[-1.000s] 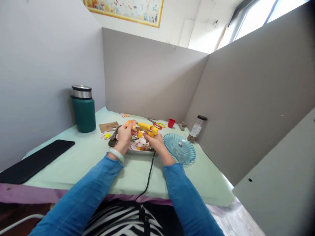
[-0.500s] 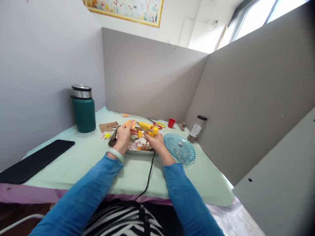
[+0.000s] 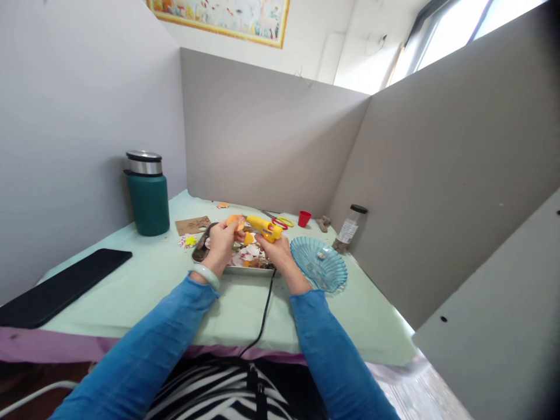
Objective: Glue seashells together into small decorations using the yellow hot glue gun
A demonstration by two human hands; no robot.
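My left hand (image 3: 221, 240) pinches a thin orange shell (image 3: 236, 222) above the tray. A yellow hot glue gun (image 3: 262, 227) is gripped in my right hand (image 3: 276, 249), its nozzle pointing left at the shell, close to or touching it; I cannot tell which. The gun's black cord (image 3: 265, 312) runs down over the front table edge. Beneath both hands is a metal tray (image 3: 251, 271) holding white, orange and brown shells (image 3: 251, 251), partly covered by my hands.
Right of the tray lies a blue scalloped plate (image 3: 321, 271), with a clear jar (image 3: 347, 230) behind it. Scissors (image 3: 282, 222) and a red cup (image 3: 304, 219) are at the back. Left stand a green bottle (image 3: 147, 201), brown card (image 3: 190, 226) and black mat (image 3: 65, 286).
The orange shell in my left hand has tilted and shifted slightly right towards the glue gun's nozzle. My right hand has stayed almost still.
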